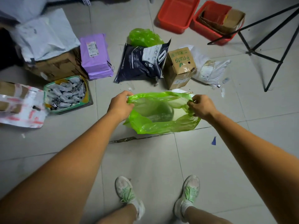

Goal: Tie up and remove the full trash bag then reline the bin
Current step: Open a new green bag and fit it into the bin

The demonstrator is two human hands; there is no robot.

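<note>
A thin green plastic bag (161,126) is spread open over the floor in front of me. My left hand (120,105) pinches its left rim and my right hand (201,106) pinches its right rim, holding the mouth wide. Through the translucent plastic a round dark shape (159,113), which looks like the bin, shows beneath the bag. Further back a second green bag (144,37), bulging and closed, rests on the floor behind a dark pouch.
Beyond the bag lie a dark blue pouch (142,62), a "Fruits" carton (180,67), a white parcel (208,70), a purple parcel (95,57) and an open box of small packets (66,94). Two red bins (178,13) and a black tripod (265,50) stand at the back right. My shoes (127,193) are below.
</note>
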